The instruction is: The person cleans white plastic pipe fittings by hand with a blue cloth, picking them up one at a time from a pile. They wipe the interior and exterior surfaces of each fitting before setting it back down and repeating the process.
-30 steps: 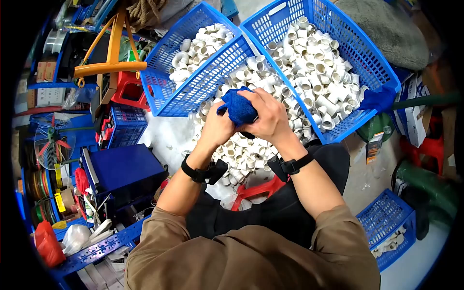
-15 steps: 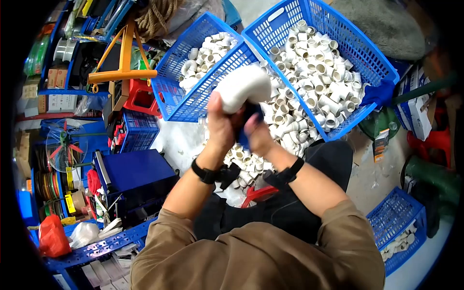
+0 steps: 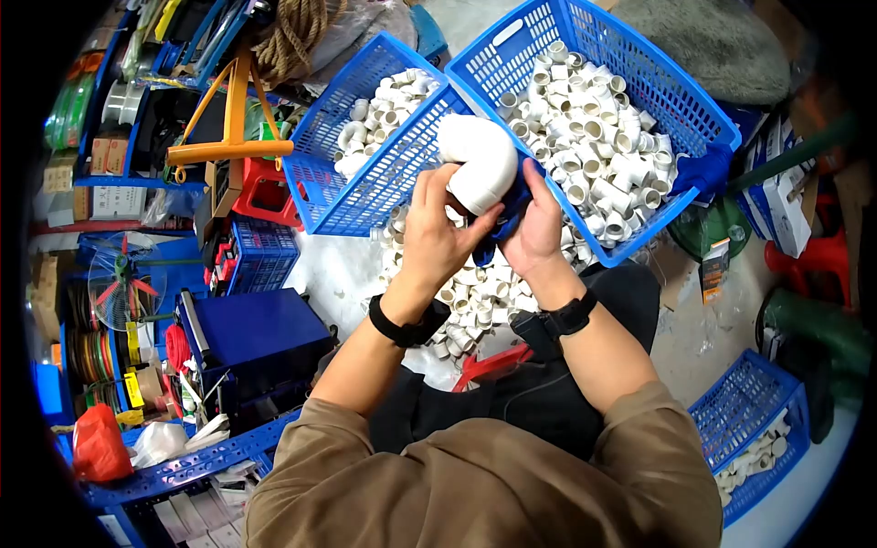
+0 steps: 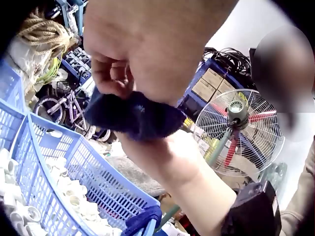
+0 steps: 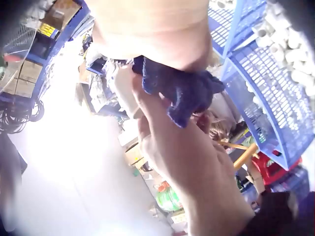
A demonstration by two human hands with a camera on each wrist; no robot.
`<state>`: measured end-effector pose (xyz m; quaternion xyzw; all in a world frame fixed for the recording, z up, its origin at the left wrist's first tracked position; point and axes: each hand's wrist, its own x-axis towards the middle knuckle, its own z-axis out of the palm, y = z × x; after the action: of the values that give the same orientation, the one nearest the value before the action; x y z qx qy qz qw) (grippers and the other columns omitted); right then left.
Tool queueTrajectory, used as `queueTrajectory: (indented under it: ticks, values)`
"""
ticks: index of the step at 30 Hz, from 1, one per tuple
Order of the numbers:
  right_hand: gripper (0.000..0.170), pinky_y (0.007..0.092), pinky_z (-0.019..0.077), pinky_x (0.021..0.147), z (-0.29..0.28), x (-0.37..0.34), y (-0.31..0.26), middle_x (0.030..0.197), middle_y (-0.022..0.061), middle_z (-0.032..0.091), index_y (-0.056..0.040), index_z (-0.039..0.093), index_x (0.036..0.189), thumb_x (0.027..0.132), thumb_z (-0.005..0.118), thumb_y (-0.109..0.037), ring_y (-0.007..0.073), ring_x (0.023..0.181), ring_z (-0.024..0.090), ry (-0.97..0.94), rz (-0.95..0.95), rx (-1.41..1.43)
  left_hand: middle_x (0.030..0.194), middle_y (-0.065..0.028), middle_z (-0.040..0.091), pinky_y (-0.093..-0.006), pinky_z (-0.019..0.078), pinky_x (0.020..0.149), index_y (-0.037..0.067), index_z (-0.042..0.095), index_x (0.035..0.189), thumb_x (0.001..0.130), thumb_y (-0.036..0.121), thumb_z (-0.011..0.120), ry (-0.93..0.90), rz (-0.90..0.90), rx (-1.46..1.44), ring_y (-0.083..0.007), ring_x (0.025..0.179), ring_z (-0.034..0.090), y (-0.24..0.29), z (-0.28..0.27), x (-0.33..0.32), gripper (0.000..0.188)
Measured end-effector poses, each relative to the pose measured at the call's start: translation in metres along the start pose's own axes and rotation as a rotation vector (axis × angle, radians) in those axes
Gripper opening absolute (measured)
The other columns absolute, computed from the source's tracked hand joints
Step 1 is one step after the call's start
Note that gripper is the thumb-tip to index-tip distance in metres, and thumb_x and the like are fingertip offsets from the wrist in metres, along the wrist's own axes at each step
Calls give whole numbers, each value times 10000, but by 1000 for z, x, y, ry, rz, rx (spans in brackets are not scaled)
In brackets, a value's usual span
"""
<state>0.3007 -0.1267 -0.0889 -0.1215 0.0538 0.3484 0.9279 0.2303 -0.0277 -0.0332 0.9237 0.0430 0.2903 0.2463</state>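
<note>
A white U-shaped pipe fitting [image 3: 489, 169] is held up in front of the body in the head view. The left hand [image 3: 434, 233] pinches its lower end between thumb and fingers. Against the fitting's right side the right hand [image 3: 539, 233] holds a blue cloth [image 3: 513, 205], its thumb pointing up. The left wrist view has the cloth [image 4: 135, 115] between the left hand [image 4: 147, 44] and the right hand [image 4: 172, 155]. In the right wrist view the cloth [image 5: 187, 91] hangs below the right hand [image 5: 152, 32], beside the left hand [image 5: 182, 137]; part of the fitting [image 5: 125, 88] shows.
Two blue baskets, left [image 3: 313, 173] and right [image 3: 671, 68], hold white fittings beyond the hands. More loose fittings [image 3: 475, 310] lie below the hands. An orange metal frame [image 3: 228, 149] and blue box [image 3: 260, 342] are at left; another blue cloth [image 3: 702, 171] hangs on the right basket.
The hands were close together around the blue cloth; the white fitting then came into view. It has since turned, its bend facing right, and the right hand has moved right and up beside it.
</note>
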Motion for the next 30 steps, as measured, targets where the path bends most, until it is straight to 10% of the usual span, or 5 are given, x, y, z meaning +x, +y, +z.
queueTrajectory:
  ticks: [4, 8, 19, 27, 30]
  values:
    - [442, 308, 462, 962, 3, -11, 2, 1246, 125, 613, 42, 539, 1311, 1050, 481, -309, 163, 1105, 582, -87, -422, -620, 1016, -159, 554, -371, 537, 605, -14, 522, 1209, 775, 173, 822, -154, -183, 153, -260, 715, 642, -7, -15, 4, 560]
    - [523, 457, 272, 1130, 5, -18, -4, 1389, 180, 519, -36, 580, 1342, 1053, 390, -428, 377, 1353, 370, -389, -946, -1710, 986, -163, 555, -440, 538, 623, -3, 526, 1151, 700, 143, 819, -344, 61, 197, -354, 739, 637, -28, -17, -3, 557]
    - [606, 316, 540, 902, -3, -7, -16, 1180, 101, 652, -9, 544, 1324, 1008, 502, -524, 163, 1025, 657, -61, 98, -179, 1057, -104, 591, -357, 551, 651, 48, 569, 1200, 678, 154, 852, -431, 324, 20, -290, 815, 660, -17, -33, 7, 603]
    - [652, 422, 486, 935, -15, -5, 26, 1195, 228, 592, 26, 410, 1377, 947, 646, -403, 372, 1094, 609, 160, -763, -1445, 1020, -142, 544, -427, 548, 678, 33, 508, 1169, 732, 144, 807, -502, -4, 202, -360, 831, 640, -23, -24, 3, 541]
    - [626, 443, 501, 912, -17, 3, -1, 1171, 232, 615, 4, 551, 1285, 905, 684, -475, 407, 1050, 625, 64, -478, -1490, 957, -94, 517, -397, 544, 626, 56, 504, 1032, 789, 210, 761, -744, 310, 177, -307, 785, 635, -31, -38, 7, 386]
